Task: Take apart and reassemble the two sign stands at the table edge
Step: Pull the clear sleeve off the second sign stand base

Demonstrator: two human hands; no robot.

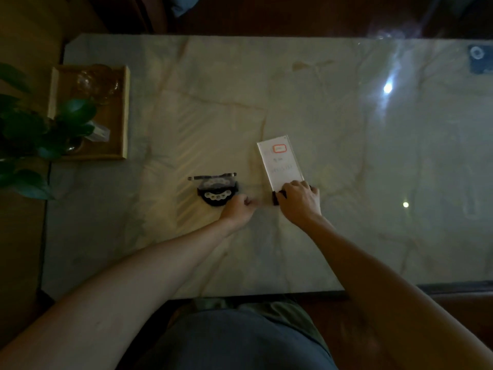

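Note:
Two sign stands sit near the middle of the marble table (346,236). The left stand (216,189) is a dark base with white round marks and a clear panel seen almost edge-on. The right stand has a clear panel holding a white card (281,162) with a red box, tilted away from me, set in a dark base (276,198). My left hand (237,209) rests curled on the table just right of the left stand's base, touching its edge. My right hand (300,200) covers the right stand's base and grips it at the panel's lower edge.
A wooden tray (124,113) with amber glassware stands at the table's far left, partly behind green plant leaves (40,129). A dark square object (480,58) lies at the far right corner. The table's near edge runs just ahead of my lap.

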